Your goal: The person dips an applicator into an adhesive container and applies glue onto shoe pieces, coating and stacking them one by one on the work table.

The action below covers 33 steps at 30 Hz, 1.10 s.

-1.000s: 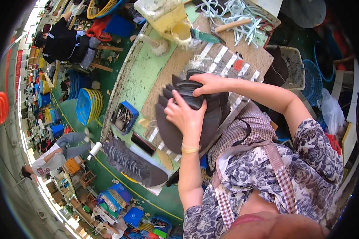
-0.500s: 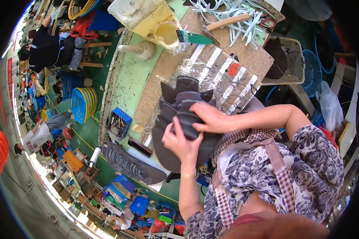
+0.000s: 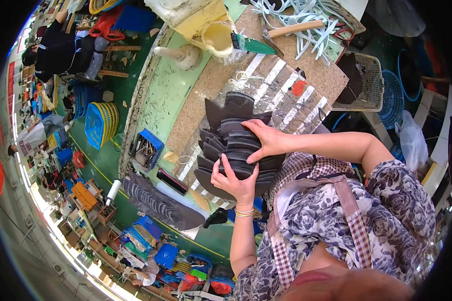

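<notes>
Green-topped work table (image 3: 170, 83), left edge curved in view and worn. Near its near edge, partly over a striped board under clear plastic film (image 3: 286, 103), we list one fanned stack of dark grey, flat, rounded sheet pieces (image 3: 234, 142). Left hand (image 3: 236, 186): roughly half open, thumb and fingers apart, tips on the stack's near end. Right hand (image 3: 268, 139): thumb and fingers spread, tips on its right side. Whether either pinches a layer, we cannot tell.

Along the left edge: one blue rectangular plastic box of tools (image 3: 158, 144). Near-left corner: a second dark grey layered stack (image 3: 160, 200). Far edge: one yellowish translucent plastic container (image 3: 204, 22), pale blue thin strips (image 3: 301, 21). Between container and box, we note green tabletop as room for moving.
</notes>
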### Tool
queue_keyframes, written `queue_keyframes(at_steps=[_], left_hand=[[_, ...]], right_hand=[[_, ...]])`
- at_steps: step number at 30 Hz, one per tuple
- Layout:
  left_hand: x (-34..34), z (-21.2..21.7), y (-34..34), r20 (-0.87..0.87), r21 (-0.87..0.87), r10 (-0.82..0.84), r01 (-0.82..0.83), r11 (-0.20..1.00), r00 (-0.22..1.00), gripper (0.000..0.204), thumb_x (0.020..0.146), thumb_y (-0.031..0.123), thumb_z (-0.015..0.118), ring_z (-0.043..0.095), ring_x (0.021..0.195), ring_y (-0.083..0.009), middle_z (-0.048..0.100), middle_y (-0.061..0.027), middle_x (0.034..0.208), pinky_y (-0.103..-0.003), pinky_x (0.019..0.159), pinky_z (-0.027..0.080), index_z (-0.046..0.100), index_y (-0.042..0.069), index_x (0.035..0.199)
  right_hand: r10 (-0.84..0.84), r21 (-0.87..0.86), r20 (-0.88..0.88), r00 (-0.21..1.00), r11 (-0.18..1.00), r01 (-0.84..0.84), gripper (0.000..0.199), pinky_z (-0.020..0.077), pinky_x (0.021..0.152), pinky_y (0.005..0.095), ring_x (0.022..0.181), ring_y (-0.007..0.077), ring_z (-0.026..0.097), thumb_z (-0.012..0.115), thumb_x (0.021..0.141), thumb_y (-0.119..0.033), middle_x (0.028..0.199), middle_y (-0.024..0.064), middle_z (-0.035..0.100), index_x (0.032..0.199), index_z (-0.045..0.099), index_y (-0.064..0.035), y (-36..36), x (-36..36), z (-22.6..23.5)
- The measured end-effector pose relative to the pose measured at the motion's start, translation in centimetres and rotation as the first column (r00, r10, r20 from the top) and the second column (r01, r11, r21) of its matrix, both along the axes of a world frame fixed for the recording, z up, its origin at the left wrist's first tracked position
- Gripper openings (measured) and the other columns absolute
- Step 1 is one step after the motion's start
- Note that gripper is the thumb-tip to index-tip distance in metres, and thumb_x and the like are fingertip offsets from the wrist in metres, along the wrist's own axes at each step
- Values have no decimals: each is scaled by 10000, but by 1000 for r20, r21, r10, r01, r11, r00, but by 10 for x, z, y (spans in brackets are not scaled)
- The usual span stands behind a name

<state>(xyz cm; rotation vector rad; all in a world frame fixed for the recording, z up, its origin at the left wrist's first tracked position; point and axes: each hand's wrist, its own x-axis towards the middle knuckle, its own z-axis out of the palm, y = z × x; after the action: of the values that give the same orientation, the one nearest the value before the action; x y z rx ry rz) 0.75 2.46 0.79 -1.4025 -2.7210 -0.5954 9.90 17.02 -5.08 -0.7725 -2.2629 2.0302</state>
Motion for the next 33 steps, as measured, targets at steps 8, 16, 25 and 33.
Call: queue_keyframes(at_steps=[8, 16, 25, 33], left_hand=[[-3, -6, -6, -18, 24, 52, -52, 998, 998, 833, 533, 365, 809, 413, 1003, -331, 436, -142, 1139, -459, 836, 324, 484, 83, 1246], [-27, 18, 62, -58, 45, 66, -64, 997, 996, 812, 534, 376, 796, 428, 984, -329, 450, -137, 1086, -452, 801, 350, 487, 103, 1233], [-18, 16, 84, 252, 386, -115, 9, 922, 961, 808, 687, 270, 754, 277, 1233, -344, 280, -212, 1322, -444, 1016, 242, 315, 5, 1311], [-32, -5, 38, 153, 17, 188, -193, 981, 970, 652, 748, 408, 681, 257, 1241, -419, 245, -230, 1359, -535, 993, 230, 425, 98, 1262]], right_hand=[[118, -108, 211, 970, 990, -96, 1052, 425, 884, 382, 1055, 366, 524, 806, 534, -438, 1109, 264, 530, 1309, 253, 9, 6, -12, 19], [131, -189, 163, 978, 977, -100, 930, 387, 946, 321, 1126, 266, 485, 799, 588, -385, 1198, 177, 507, 1286, 352, 36, 79, -38, 37], [-810, -854, 390, 438, -141, 500, 292, 543, 739, 288, 925, 241, 605, 678, 796, -172, 1054, 145, 566, 968, 522, 6, 152, -5, -17], [-843, -396, -194, 502, 536, 746, 187, 515, 567, 218, 637, 120, 611, 645, 834, -187, 801, 59, 642, 908, 631, -17, 158, -3, 24]])
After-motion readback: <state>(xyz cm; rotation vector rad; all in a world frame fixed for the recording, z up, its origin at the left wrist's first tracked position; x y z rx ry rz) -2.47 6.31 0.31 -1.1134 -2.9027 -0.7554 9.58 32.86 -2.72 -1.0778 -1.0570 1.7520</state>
